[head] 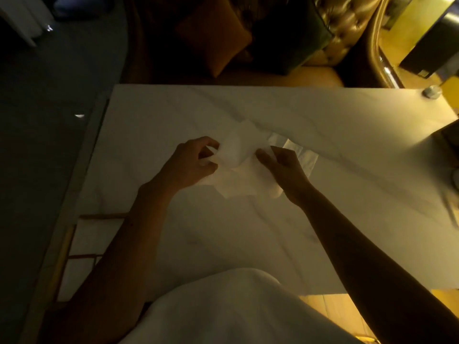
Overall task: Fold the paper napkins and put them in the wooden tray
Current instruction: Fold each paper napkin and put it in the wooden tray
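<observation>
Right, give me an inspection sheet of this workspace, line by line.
Surface: white marble-look table, dimly lit.
Job's things: loose napkin pinched at mid-table; more white paper lying just beyond the right hand; wooden tray at the near left edge, partly hidden by the left arm.
Clutter: small metal knob at the far right corner.
Grips: left hand and right hand both shut on the napkin.
Cables: nothing seen.
Surroundings: tufted seat and orange cushion beyond the table.

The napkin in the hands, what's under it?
Under the napkin lies the white marble table. The left hand and right hand pinch its edges. Whatever lies directly beneath the paper is covered.
</observation>
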